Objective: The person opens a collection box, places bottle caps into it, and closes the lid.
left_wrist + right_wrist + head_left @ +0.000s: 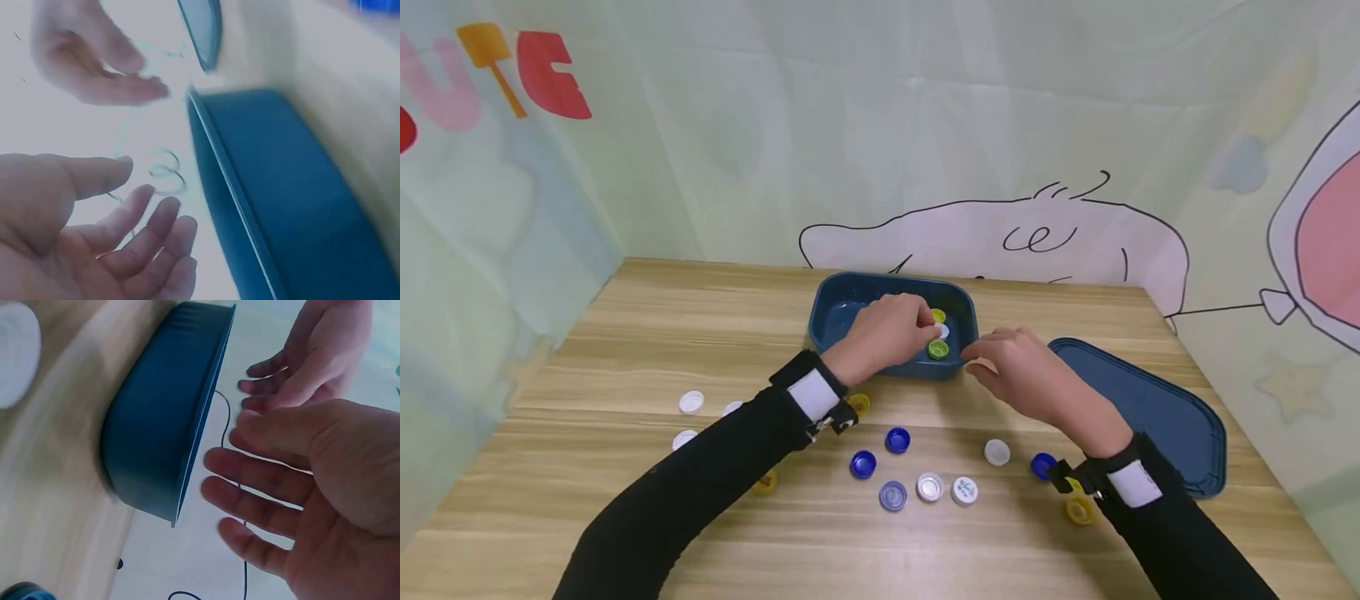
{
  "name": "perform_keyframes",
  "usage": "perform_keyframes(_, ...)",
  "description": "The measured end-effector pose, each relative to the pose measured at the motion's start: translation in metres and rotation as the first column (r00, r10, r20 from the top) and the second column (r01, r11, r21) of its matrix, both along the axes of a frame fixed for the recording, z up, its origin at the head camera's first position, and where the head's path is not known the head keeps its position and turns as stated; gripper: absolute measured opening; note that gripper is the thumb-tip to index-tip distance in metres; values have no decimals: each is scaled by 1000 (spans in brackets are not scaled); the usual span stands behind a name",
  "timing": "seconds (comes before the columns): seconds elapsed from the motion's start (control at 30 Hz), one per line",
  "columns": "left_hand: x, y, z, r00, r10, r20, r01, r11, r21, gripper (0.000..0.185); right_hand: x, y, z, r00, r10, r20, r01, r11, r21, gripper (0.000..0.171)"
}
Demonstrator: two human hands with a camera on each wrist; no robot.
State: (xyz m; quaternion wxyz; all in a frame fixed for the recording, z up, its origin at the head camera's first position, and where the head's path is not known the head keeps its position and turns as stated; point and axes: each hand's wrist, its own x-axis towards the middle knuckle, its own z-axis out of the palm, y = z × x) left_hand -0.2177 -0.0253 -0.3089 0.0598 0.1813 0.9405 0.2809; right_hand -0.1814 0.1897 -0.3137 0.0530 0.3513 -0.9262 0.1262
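Observation:
A dark blue plastic box stands at the back of the table. On its floor, towards the right end, lie a yellow bottle cap, a white bottle cap and a green bottle cap. My left hand is over the box with loosely bent fingers; the left wrist view shows nothing between its thumb and fingertips. Just off the box's right end is my right hand, its fingers relaxed and apart, holding nothing. The box's inside is partly hidden behind the left hand.
A dark blue lid lies flat at the right. Loose caps are spread over the wooden table: white caps at left, blue caps in the middle, a yellow cap by the right wrist. A printed cloth hangs behind.

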Motion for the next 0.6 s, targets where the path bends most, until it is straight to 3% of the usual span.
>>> perform_keyframes(0.13, 34, -5, -1, 996, -81, -40, 81, 997, -6, 25, 18, 6, -6, 998, 9, 63, -10, 1000, 8, 21)
perform_keyframes(0.3, 67, -7, -16, 978, -189, -93, 182, 980, -74, 22, 40, 15, -14, 994, 24, 105, -26, 999, 24, 25)
perform_keyframes(0.47, 82, -10, -31, 967, -243, -75, 235, 967, -101, 23, 55, 23, -21, 986, 22, 168, -28, 999, 31, 26)
perform_keyframes(0.6, 87, -15, -43, 971, -238, -26, 233, 963, -132, 27, 61, 25, -30, 979, 16, 205, -24, 999, 36, 26)
